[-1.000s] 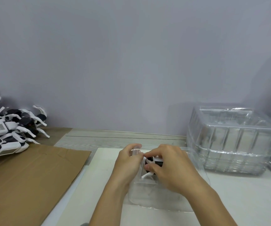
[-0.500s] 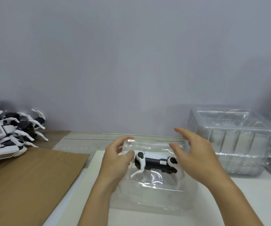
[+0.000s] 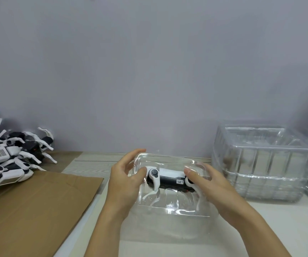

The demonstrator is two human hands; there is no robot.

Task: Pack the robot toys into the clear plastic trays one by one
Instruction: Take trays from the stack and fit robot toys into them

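Item in hand: black-and-white robot dog toy with white jointed legs (image 3: pixel 168 179), lying on its side inside a clear moulded plastic tray (image 3: pixel 170 206) at the centre of a pale board on the table (image 3: pixel 279 229). A small label on the toy's dark body faces the camera; its white legs point toward the near rim of the tray.

Hands: left hand (image 3: pixel 126 180) at the tray's left end, thumb against the toy's left leg joint, fingers curved round the tray's far-left corner. Right hand (image 3: pixel 208 182) at the right end, thumb on the toy's right joint, remaining fingers over the tray's right edge. Whether the fingers truly clamp the tray or only rest against it cannot be told through the clear plastic.

Stock to the left: heap of unpacked black-and-white robot toys (image 3: pixel 10 158) against the wall, beside a flat sheet of brown cardboard (image 3: pixel 38 201). Stock to the right: stack of empty clear plastic trays (image 3: pixel 264 164), well apart from the hands.

Step, as judged: seating one toy in its tray, nearly done. Next move likely calls for pressing the body and legs fully into the moulded recesses, then setting the filled tray aside and fetching another toy and tray.
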